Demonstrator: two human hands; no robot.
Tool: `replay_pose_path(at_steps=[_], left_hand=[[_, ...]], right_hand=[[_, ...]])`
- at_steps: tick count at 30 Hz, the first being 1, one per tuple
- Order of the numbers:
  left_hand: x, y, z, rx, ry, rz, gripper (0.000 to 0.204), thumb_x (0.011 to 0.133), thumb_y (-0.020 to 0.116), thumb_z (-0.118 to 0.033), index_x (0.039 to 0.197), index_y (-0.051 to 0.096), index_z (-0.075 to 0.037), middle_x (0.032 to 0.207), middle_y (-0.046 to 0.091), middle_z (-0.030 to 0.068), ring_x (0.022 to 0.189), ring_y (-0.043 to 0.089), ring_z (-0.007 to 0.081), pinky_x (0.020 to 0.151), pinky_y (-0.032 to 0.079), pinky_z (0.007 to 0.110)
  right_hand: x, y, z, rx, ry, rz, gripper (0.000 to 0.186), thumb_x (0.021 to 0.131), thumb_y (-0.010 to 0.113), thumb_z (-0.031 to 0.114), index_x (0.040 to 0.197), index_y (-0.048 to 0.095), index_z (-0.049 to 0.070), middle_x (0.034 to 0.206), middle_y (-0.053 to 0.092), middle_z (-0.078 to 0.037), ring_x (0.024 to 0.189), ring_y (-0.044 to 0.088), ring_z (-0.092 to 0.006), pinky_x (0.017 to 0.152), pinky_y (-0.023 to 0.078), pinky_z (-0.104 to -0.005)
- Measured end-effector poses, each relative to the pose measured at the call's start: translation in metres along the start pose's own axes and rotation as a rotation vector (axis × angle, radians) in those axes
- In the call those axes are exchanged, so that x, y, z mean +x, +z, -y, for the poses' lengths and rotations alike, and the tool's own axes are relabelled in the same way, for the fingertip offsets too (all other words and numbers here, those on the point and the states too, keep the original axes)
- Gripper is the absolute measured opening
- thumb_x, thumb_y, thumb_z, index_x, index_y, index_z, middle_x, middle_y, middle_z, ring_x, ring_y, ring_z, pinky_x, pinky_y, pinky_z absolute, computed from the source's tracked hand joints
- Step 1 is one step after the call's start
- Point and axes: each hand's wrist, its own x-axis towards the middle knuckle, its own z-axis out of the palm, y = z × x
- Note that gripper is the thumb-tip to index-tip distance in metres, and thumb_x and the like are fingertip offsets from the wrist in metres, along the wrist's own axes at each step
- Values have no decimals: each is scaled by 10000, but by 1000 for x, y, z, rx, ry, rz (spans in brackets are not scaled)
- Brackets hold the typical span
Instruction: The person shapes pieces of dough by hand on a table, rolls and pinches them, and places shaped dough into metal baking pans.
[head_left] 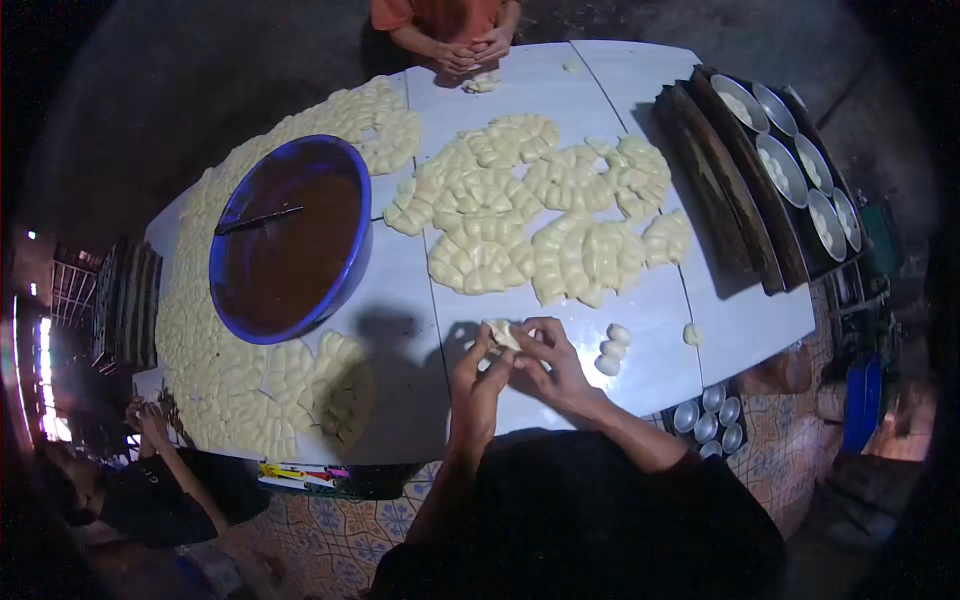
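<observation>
Head view: the left hand [475, 385] and right hand [558, 365] meet over the near side of the bench [630, 75], both with fingers pinching one piece of dough [505, 336] between them. White bench top shows just around the hands and as a strip along the right. To their right lie a short row of dough rolls [613, 350] and, near the edge, a small dough lump [692, 334]. Clusters of shaped dough [482, 255] bound the space beyond the hands; a blue basin [365, 237] of brown filling [300, 270] stands to the left, amid more dough. At the right edge, dark trays [740, 190] lean close together, metal tins [783, 168] beside them.

The fingers partly cover the held dough, so its full shape is hard to make out. A dark shirt [600, 510] hides part of the near edge. The co-worker across the bench is cut off at the top; another, lower left, is dim, and what those hands hold I cannot tell.
</observation>
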Motion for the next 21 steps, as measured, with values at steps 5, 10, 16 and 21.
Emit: replay_pose_path(at_steps=[5, 10, 16, 21], left_hand=[[-11, 4, 30, 129, 206, 183, 402, 888, 505, 64, 1273, 418, 133, 1013, 607, 217, 852, 671, 291, 786, 566, 321], [-13, 20, 45, 128, 160, 208, 234, 920, 531, -26, 1131, 520, 73, 1038, 608, 160, 845, 658, 207, 749, 566, 299], [-16, 47, 73, 71, 114, 80, 100, 900, 594, -72, 956, 599, 10, 875, 630, 65, 818, 614, 111, 683, 554, 249], [0, 60, 98, 414, 284, 327, 295, 781, 657, 85, 1037, 530, 13, 873, 579, 39, 934, 592, 140, 753, 557, 305]], right_hand=[[-8, -32, 6, 60, -132, 92, 223, 808, 588, -12, 1013, 661, 38, 1004, 581, -100, 955, 539, -231, 777, 459, -326], [-24, -50, 23, 358, 70, 9, 214, 819, 614, 23, 1030, 650, 3, 1027, 608, -104, 1039, 558, -204, 833, 463, -320], [-59, -71, 13, 145, 180, 104, 212, 842, 609, 74, 1035, 646, -4, 1012, 612, -108, 988, 562, -231, 818, 463, -326], [-70, -74, -1, 55, 293, -275, 202, 859, 610, 106, 1034, 642, 13, 928, 626, -126, 837, 599, -212, 751, 474, -316]])
